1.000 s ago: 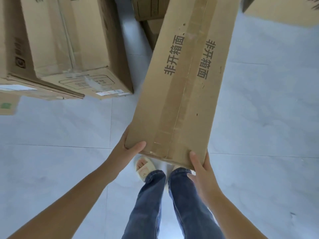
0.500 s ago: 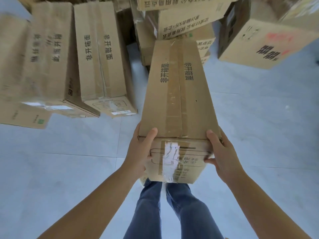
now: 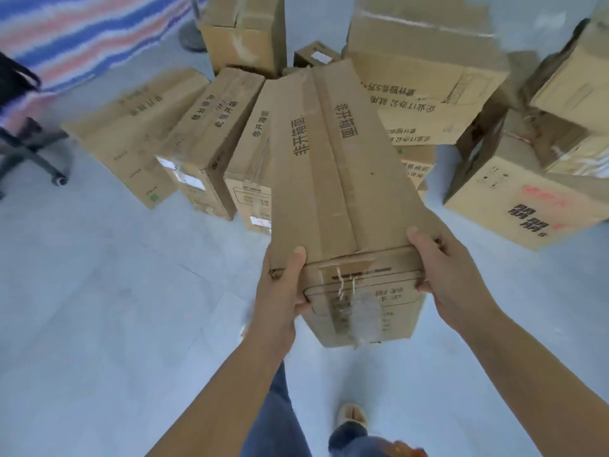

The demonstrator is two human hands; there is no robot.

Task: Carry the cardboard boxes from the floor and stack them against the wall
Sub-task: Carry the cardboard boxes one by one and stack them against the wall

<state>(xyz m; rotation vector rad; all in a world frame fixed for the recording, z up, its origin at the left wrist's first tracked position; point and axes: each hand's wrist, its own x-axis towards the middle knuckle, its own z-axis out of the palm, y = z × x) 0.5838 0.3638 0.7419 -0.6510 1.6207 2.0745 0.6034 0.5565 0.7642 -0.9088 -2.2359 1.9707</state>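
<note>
Two hands: both gripping one long cardboard box at its near end, head view.
L hand: wrapping the box's near-left corner, thumb lying on top face, fingers curling onto the end face.
R hand: clamping the near-right corner, thumb on top, fingers curled round the end.
Carried box: being held off the floor, far end pointing twd the pile; taped seam running down its top w/ printed characters each side; torn clear tape on the near end.
Floor boxes: three long ones lying side by side just left of the carried box.
Big boxes: sitting behind & right, stacked unevenly.
Office chair base: showing at left edge.
Striped tarp: lying top left.
Legs: jeans & a slipper showing below.
</note>
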